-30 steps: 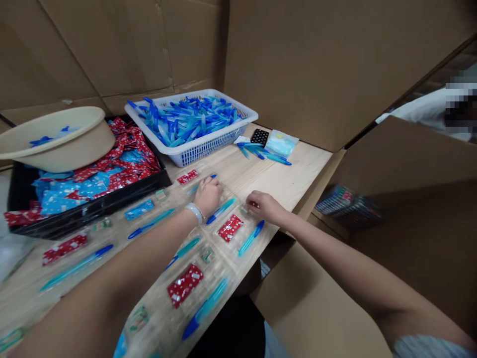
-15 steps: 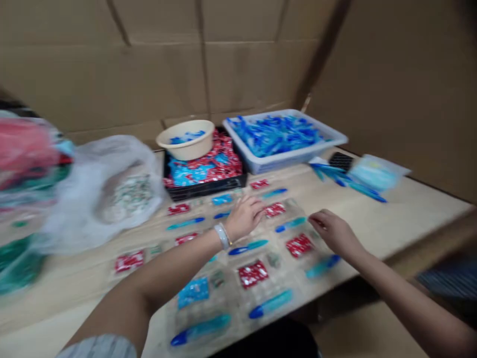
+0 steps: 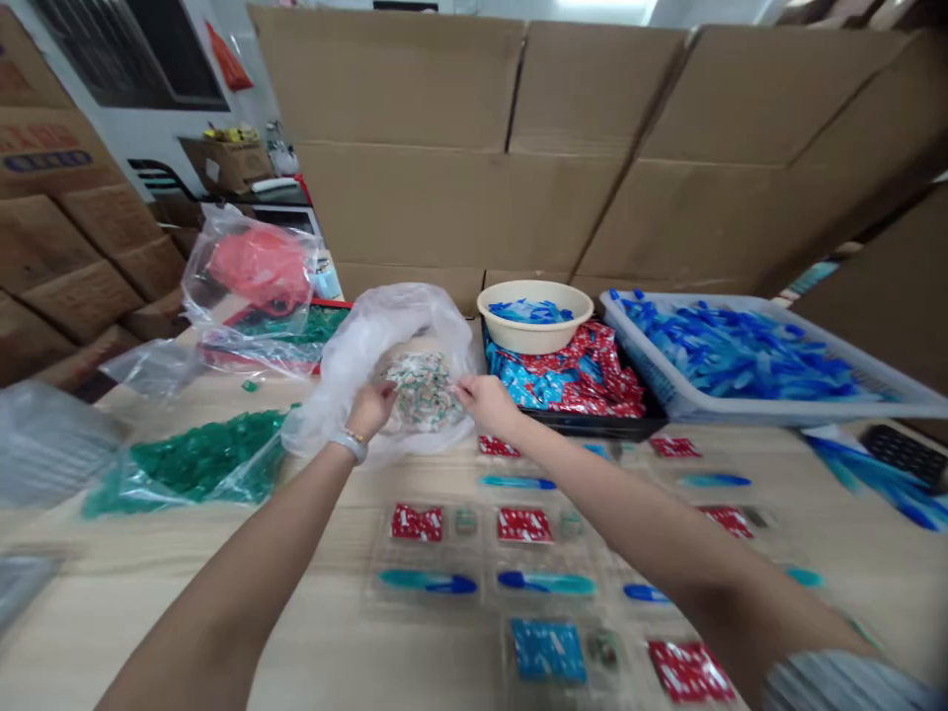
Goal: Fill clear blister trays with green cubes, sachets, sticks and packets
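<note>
A white plastic bag (image 3: 415,306) lies open, with many small white, green and reddish pieces (image 3: 424,390) inside; their kind is too small to tell. My left hand (image 3: 372,410) is closed in a pinch at the left side of the bag's mouth. Opposite it, my right hand (image 3: 489,403) pinches the bag's right edge. Nearer me lie clear plastic trays (image 3: 485,553), holding red packets (image 3: 524,525), a blue packet (image 3: 549,650), small greenish pieces (image 3: 465,520) and blue-and-turquoise pen-like sticks (image 3: 546,583).
Right of the bag, a cream bowl (image 3: 537,339) of blue pieces sits on a black tray (image 3: 578,423) of red and blue packets. Beyond is a pale basket (image 3: 770,410) of blue sticks. Green pieces (image 3: 214,459) lie in a clear bag at left. Cardboard (image 3: 415,207) stands behind.
My view has swung left. Both hands have moved left from above the clear trays to the mouth of the white plastic bag, and now pinch its sides.
</note>
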Action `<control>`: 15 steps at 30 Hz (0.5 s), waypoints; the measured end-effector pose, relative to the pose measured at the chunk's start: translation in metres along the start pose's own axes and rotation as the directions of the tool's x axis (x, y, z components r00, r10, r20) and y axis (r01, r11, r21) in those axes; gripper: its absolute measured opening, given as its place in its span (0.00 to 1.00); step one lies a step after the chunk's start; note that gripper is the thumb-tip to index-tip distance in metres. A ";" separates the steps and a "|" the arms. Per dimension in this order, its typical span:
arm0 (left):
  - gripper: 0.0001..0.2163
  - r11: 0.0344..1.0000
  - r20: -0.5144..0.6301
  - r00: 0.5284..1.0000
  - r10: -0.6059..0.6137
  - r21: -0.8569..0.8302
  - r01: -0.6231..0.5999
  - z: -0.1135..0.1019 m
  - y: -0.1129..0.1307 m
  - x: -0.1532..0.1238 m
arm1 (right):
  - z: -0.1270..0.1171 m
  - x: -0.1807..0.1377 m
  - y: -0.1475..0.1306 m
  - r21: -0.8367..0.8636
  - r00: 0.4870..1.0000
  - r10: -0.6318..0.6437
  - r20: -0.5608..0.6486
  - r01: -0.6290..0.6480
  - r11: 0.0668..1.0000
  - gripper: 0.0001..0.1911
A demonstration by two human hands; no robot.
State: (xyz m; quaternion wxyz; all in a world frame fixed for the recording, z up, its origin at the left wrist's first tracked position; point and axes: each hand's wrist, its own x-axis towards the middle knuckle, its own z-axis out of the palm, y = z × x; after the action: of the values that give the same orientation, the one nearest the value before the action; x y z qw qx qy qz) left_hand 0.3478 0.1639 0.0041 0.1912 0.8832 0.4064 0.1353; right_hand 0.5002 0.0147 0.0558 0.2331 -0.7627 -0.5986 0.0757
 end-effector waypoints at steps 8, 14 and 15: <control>0.17 0.960 0.132 0.952 0.276 -0.090 -0.266 0.011 -0.019 0.058 | 0.068 0.094 0.020 -0.092 0.988 0.039 0.148 -0.026 0.995 0.16; 0.09 0.953 0.120 0.949 0.291 -0.130 -0.275 0.018 -0.029 0.048 | 0.086 0.116 0.033 -0.100 0.968 -0.051 0.245 0.078 0.992 0.13; 0.09 0.960 0.115 0.957 0.265 -0.129 -0.250 0.019 -0.029 0.046 | 0.086 0.118 0.034 -0.102 0.968 -0.064 0.244 0.091 0.991 0.13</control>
State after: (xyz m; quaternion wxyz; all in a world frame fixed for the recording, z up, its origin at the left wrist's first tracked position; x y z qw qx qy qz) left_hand 0.3656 0.2124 -0.0215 0.2477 0.9234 0.2659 0.1235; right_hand 0.5281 0.1433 -0.0161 0.1185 -0.7356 -0.6552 0.1247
